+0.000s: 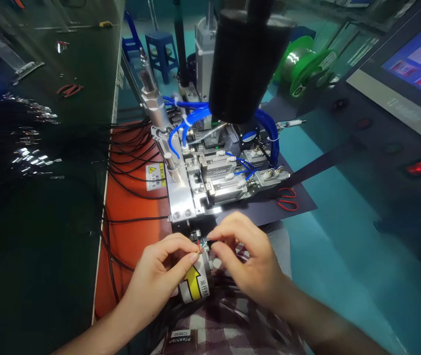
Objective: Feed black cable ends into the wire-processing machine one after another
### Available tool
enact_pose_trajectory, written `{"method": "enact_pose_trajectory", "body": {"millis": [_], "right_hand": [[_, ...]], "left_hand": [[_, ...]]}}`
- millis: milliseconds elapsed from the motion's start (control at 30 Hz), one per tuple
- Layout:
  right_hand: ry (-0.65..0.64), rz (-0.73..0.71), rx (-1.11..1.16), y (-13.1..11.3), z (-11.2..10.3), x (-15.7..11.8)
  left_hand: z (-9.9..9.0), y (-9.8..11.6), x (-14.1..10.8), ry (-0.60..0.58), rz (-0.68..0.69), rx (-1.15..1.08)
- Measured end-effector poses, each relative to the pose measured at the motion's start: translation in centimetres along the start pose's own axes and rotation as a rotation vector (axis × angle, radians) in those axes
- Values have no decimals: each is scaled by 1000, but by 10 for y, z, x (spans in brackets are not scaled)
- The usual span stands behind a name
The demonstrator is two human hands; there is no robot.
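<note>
Thin coloured wires (pixel 202 246), red and blue among them, show between my two hands at the near end of a metal machine (pixel 225 177). My left hand (pixel 166 266) pinches the wires between thumb and forefinger. Just to the right, my right hand (pixel 249 254) has thumb and forefinger closed around a small dark piece (pixel 210 243) beside the wire ends; its details are too small to tell. Below the fingertips is a round white part with a yellow arrow (pixel 193 283). A small connector-like piece (pixel 197 233) sits on the machine just beyond the wires.
Black cables (pixel 139 219) cross an orange surface (pixel 132 202) on the left. Red-handled scissors (pixel 287 199) lie right of the machine. A black cylinder (pixel 247 69) hangs overhead. A green spool (pixel 299 66) and a control panel (pixel 391 106) stand at right; a dark table (pixel 47 236) is at left.
</note>
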State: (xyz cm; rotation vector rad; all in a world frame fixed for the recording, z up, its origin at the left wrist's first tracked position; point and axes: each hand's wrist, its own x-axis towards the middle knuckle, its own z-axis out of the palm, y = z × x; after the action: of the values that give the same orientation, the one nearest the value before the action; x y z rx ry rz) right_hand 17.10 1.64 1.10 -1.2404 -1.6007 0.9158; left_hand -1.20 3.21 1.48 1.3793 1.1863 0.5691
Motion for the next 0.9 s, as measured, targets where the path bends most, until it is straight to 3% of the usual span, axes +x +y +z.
{"method": "enact_pose_trajectory", "body": {"millis": [133, 233, 533, 633, 800, 900], "right_hand": [[-298, 171, -42, 0, -11, 25], [-412, 184, -102, -4, -13, 32], [-484, -236, -257, -8, -21, 38], [-419, -367, -347, -3, -18, 33], [-63, -535, -420, 12, -1, 7], [52, -602, -489, 19, 7, -6]], "left_hand": [[2, 1, -2, -23, 99, 57], [4, 0, -3, -45, 152, 102], [2, -7, -6, -58, 138, 267], [1, -5, -8, -66, 94, 219], [4, -4, -8, -62, 34, 110], [5, -5, -8, -49, 25, 100]]}}
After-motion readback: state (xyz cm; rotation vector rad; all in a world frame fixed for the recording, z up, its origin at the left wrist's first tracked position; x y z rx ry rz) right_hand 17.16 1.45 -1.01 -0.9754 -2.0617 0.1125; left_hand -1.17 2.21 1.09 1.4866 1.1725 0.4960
